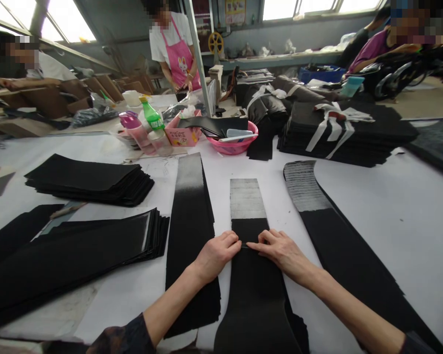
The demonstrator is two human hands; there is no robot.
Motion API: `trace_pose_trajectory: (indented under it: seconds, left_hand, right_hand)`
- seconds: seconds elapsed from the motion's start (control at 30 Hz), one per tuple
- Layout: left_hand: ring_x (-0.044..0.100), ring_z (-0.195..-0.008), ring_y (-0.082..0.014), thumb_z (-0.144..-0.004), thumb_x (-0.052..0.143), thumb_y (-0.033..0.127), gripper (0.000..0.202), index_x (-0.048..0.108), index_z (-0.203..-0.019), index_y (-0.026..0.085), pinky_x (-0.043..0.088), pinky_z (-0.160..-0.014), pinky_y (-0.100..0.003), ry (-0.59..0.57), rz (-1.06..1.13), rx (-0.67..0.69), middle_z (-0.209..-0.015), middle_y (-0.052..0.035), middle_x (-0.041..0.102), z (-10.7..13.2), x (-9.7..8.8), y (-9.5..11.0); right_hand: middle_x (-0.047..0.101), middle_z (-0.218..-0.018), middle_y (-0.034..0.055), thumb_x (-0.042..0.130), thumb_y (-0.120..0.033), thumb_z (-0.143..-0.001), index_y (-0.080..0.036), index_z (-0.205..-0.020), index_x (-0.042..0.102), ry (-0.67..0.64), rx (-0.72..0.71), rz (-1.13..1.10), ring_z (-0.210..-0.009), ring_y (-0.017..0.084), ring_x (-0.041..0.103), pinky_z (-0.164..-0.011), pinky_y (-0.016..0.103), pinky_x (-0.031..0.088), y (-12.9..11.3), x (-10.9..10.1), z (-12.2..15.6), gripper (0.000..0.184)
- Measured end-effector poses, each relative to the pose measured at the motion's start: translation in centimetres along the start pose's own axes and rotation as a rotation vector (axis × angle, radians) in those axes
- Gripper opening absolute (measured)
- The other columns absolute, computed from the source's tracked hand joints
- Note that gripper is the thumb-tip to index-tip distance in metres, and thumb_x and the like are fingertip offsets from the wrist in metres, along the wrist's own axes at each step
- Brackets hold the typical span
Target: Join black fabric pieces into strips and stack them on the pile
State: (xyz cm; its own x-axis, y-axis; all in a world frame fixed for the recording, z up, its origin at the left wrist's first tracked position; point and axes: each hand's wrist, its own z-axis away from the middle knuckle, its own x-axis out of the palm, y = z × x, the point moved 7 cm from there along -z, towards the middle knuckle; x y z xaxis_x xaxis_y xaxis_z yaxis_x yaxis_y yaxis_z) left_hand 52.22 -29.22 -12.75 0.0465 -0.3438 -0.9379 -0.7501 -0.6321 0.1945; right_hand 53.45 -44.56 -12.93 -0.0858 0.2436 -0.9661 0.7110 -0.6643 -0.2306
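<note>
Both my hands rest on the middle stack of black strips (256, 295), whose far end is grey. My left hand (218, 253) has its fingers curled and pinched at the edge of the top strip. My right hand (280, 250) meets it fingertip to fingertip, its fingers pressed together on the same strip. A second black strip stack (190, 216) lies to the left and a third strip stack (339, 236) to the right, both on the white table (391, 206).
Fanned piles of black sheets (92, 179) and more sheets (70, 250) lie at left. A pink basin (233, 140), green bottle (151, 115) and pink box (182, 132) stand behind. Tied black bundles (339, 130) sit at back right. A person in a pink apron (177, 49) works beyond.
</note>
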Motion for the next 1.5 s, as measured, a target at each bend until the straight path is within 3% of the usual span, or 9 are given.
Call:
trace_pose_trajectory:
  seconds: [0.17, 0.37, 0.8, 1.3, 1.4, 1.5]
  left_hand:
    - [0.056, -0.115, -0.0205, -0.095, 0.042, 0.010, 0.023, 0.056, -0.113, 0.013, 0.055, -0.091, -0.033, 0.015, -0.039, 0.112, -0.109, -0.0102, 0.062, 0.1, -0.3, 0.1]
    - [0.055, -0.120, -0.0216, -0.094, 0.043, 0.009, 0.025, 0.055, -0.116, 0.011, 0.055, -0.093, -0.034, 0.020, -0.038, 0.153, -0.112, -0.0127, 0.063, 0.5, -0.3, -0.2]
    - [0.056, -0.120, -0.0237, -0.094, 0.044, 0.008, 0.030, 0.053, -0.122, 0.006, 0.050, -0.102, -0.035, 0.016, -0.199, 0.165, -0.115, -0.0139, 0.063, 0.5, -0.6, 0.9]
    - [0.048, -0.129, -0.0254, -0.091, 0.044, 0.000, 0.031, 0.053, -0.120, 0.004, 0.048, -0.105, -0.037, -0.034, -0.101, 0.139, -0.126, -0.0178, 0.058, 1.4, -0.5, 0.7]
    - [0.045, -0.131, -0.0240, -0.091, 0.043, 0.000, 0.032, 0.052, -0.122, 0.005, 0.047, -0.106, -0.037, -0.048, 0.000, 0.108, -0.129, -0.0169, 0.056, 1.9, -0.4, 0.5]
    - [0.048, -0.129, -0.0197, -0.092, 0.043, 0.002, 0.030, 0.055, -0.117, 0.013, 0.046, -0.106, -0.037, -0.020, 0.237, -0.021, -0.132, -0.0120, 0.054, 2.2, -0.8, -0.6]
  right_hand:
    - [0.054, -0.097, 0.0013, 0.054, -0.017, -0.093, -0.041, -0.133, 0.049, -0.041, -0.031, 0.051, -0.083, 0.016, 0.051, -0.072, 0.030, 0.040, -0.2, -0.1, -0.2, 0.047]
    - [0.053, -0.098, 0.0018, 0.048, -0.009, -0.092, -0.041, -0.141, 0.038, -0.082, -0.077, 0.082, -0.084, 0.016, 0.052, -0.074, 0.030, 0.041, -0.4, -0.2, -0.6, 0.059]
    - [0.053, -0.096, 0.0033, 0.043, -0.002, -0.090, -0.036, -0.138, 0.043, -0.059, -0.120, 0.101, -0.080, 0.016, 0.052, -0.070, 0.029, 0.042, -0.5, -0.1, -0.7, 0.059]
    - [0.058, -0.102, 0.0041, 0.051, -0.013, -0.093, -0.033, -0.123, 0.059, -0.013, 0.015, 0.059, -0.090, 0.018, 0.054, -0.078, 0.033, 0.043, 0.2, -0.8, 1.5, 0.037]
    - [0.059, -0.103, 0.0038, 0.051, -0.013, -0.094, -0.032, -0.120, 0.060, 0.012, 0.050, 0.053, -0.090, 0.018, 0.054, -0.079, 0.033, 0.041, 0.3, -1.0, 2.1, 0.034]
    - [0.062, -0.097, 0.0030, 0.055, -0.017, -0.093, -0.027, -0.104, 0.066, 0.061, 0.107, 0.027, -0.086, 0.018, 0.055, -0.077, 0.033, 0.040, 0.1, -1.9, 2.1, 0.019]
